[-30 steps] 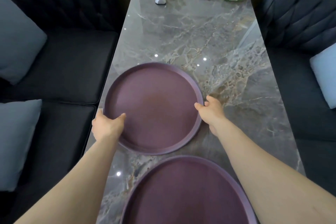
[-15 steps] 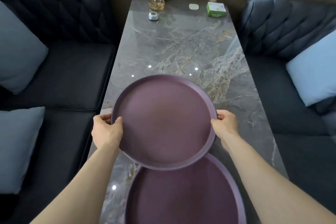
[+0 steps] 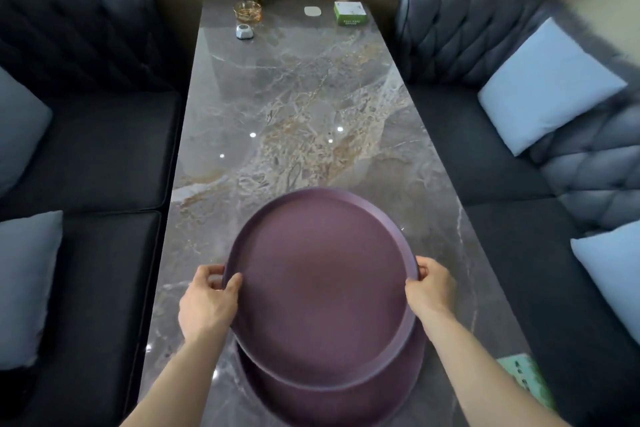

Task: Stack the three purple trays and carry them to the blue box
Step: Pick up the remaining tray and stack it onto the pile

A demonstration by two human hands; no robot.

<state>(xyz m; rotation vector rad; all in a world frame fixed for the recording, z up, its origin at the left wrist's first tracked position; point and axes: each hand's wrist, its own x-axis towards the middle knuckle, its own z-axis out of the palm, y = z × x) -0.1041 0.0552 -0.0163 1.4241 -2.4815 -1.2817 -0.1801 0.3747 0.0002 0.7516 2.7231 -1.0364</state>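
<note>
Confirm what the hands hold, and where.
Upper purple tray, gripped at its rim: left hand on the left edge, right hand on the right edge.

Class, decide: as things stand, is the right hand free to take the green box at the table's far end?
Probably not: the right hand grips the upper purple tray, and the green box sits far off.

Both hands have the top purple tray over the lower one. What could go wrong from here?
The top tray sits offset toward the table's far end from the lower tray, so it may land crooked and slide. The left hand and right hand pinch only the rim; fingers could get trapped between the trays.
</note>
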